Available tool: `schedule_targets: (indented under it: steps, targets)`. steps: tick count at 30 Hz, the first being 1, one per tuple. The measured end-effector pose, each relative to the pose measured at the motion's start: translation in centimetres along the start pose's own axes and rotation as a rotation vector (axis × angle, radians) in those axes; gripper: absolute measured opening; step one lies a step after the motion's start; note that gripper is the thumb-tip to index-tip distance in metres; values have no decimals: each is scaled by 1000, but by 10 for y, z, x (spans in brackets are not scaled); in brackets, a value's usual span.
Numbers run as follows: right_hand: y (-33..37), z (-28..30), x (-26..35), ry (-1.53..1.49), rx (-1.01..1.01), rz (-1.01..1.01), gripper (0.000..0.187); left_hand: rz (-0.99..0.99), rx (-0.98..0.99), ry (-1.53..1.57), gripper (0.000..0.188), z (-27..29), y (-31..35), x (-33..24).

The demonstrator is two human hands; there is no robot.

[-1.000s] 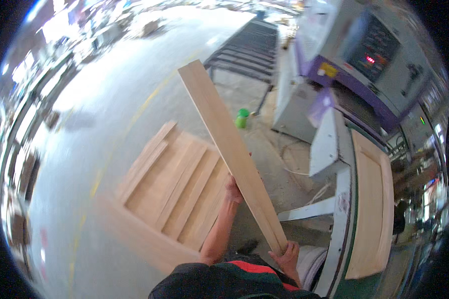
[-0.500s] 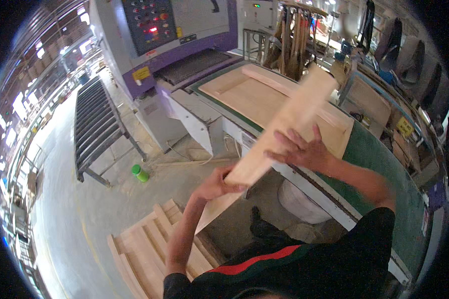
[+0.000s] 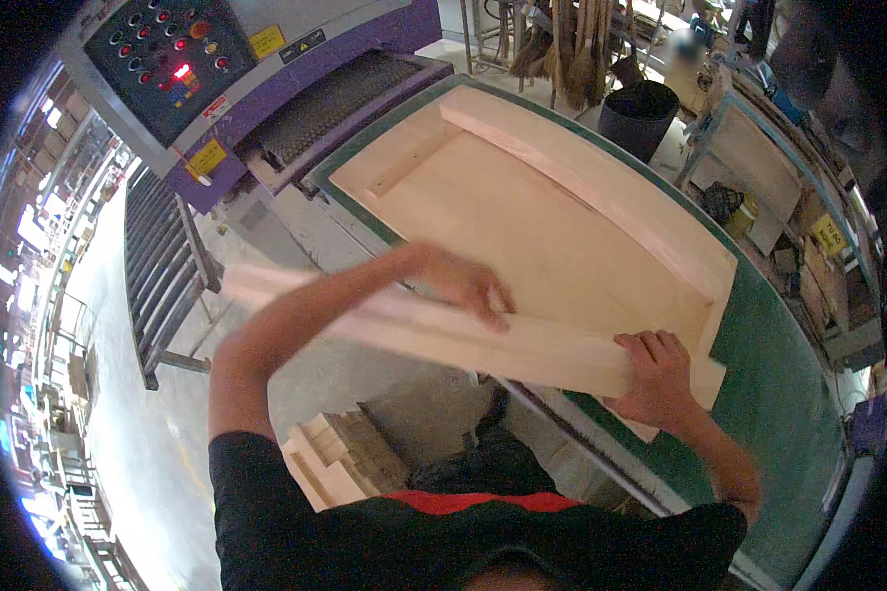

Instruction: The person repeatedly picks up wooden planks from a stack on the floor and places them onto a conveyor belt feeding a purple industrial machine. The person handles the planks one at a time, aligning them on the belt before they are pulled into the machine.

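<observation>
A long pale wooden board [image 3: 562,350] lies slantwise before me, its far left end blurred. My right hand [image 3: 655,379] grips it near its right end, fingers over the upper edge. Above the middle of the board is my left hand [image 3: 463,286], fingers bent downward and smeared by motion; whether it touches the board is unclear. Beyond the board, a wide wooden panel [image 3: 522,231] with raised strips along its edges rests on a green conveyor belt [image 3: 759,414]. The board overlaps the panel's near edge.
At the far left stands a grey and purple machine [image 3: 256,108] with lit buttons and a dark feed opening. A roller stand [image 3: 158,286] is left of it. Stacked wooden pieces [image 3: 330,458] lie low beside me. A black bin [image 3: 641,113] stands behind the belt, near a cluttered rack [image 3: 759,187].
The board has swung from steeply tilted to nearly crosswise, its right end now lower over the belt. My left hand left its lower end and moved above its middle; my right hand now grips the right end.
</observation>
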State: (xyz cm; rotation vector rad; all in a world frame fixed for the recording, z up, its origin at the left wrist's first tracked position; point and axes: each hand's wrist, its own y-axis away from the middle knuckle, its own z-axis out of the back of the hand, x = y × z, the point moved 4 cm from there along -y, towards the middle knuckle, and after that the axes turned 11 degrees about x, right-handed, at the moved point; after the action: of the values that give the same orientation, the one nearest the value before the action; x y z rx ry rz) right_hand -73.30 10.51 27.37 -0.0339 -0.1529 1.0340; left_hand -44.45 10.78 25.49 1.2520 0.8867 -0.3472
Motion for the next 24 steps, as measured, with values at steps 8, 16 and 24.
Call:
schedule_targets:
  steps: [8,16,24]
  targets:
    - [-58,-29,-105,-112,64,-479,69,-194,-629,-1091,81,156,-54,-15]
    - [-103,-54,-167,-39,-9,-575,64,-516,-925,-1075,84,247,-90,44]
    - [-65,-78,-87,-722,-170,-1464,46,-328,-1352,-256,103,372,80,234]
